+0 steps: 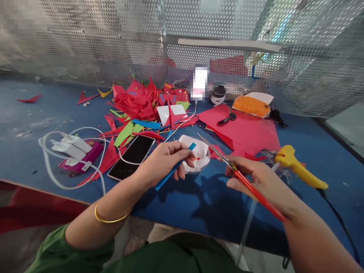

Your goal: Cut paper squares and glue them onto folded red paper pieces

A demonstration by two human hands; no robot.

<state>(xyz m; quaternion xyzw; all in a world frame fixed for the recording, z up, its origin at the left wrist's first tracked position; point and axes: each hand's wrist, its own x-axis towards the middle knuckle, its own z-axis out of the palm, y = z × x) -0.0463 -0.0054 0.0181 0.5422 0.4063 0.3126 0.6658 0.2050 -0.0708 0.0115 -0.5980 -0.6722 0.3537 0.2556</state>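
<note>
Watching from afar, I see a narrow, flat blue strip, plain and straight-edged, slanting above the desk just inside its near edge, close to some white paper. I have the left hand's fingers pinching it, a short end poking out above; the right hand's fingers grasp red-handled scissors, blades aimed toward the far edge

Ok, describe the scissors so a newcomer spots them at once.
On the blue table, find the yellow glue gun at the right. Just left of it is the right hand, holding the scissors. Their long red handle and slim metal blades set them apart from the red sheet beyond.
</note>
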